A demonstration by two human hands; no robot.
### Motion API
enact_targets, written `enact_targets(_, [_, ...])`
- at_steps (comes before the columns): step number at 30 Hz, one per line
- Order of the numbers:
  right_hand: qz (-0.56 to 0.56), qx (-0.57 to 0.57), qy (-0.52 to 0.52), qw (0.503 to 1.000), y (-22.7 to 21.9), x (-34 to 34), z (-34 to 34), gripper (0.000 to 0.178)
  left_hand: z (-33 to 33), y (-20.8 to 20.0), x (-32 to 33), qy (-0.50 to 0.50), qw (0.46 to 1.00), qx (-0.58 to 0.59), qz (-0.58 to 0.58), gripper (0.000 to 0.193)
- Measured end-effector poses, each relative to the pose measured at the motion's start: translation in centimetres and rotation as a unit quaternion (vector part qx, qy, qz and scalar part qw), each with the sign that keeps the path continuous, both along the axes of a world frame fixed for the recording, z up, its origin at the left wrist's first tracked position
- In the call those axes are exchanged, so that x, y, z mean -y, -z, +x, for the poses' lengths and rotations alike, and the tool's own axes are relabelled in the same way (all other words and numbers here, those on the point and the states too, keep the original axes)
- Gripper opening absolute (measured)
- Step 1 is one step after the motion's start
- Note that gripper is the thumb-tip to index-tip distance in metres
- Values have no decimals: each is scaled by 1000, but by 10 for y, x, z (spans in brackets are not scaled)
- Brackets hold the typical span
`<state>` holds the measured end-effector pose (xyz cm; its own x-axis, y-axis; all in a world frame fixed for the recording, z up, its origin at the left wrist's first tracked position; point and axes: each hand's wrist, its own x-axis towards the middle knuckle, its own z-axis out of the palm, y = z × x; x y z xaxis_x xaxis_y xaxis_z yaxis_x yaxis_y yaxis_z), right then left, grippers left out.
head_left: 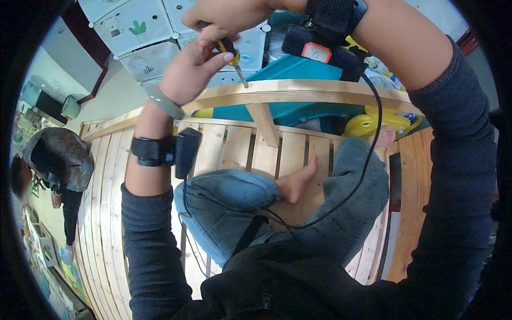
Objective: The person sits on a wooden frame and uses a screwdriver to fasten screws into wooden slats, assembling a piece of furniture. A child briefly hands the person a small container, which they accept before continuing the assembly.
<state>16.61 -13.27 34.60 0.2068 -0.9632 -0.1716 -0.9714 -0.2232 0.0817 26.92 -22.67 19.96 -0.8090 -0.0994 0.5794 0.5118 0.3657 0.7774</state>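
Note:
A screwdriver [234, 60] with a yellow and black handle slants down to the top face of a pale wooden rail [298, 92]. Its tip meets the rail at a small dark spot, too small to tell whether a screw head is there. My right hand [232, 16] is closed over the upper end of the handle. Lower down, the fingers and thumb of my left hand [188, 72] pinch the handle near the shaft. Below the rail, a short wooden post [262, 124] joins it to the slatted wooden platform [239, 149] under my legs.
Cables run from the black wrist devices [188, 153] across my lap. Behind the rail lie a teal panel [298, 74] and a yellow plastic item [368, 124]. White cabinets with printed doors [133, 29] stand at the back. Another person [61, 160] is beside the platform at far left.

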Motion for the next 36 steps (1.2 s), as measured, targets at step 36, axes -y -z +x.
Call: enact_targets(36, [-60, 48, -7, 997, 3, -12, 23, 21, 4, 20, -10, -171, 985, -28, -9, 41])
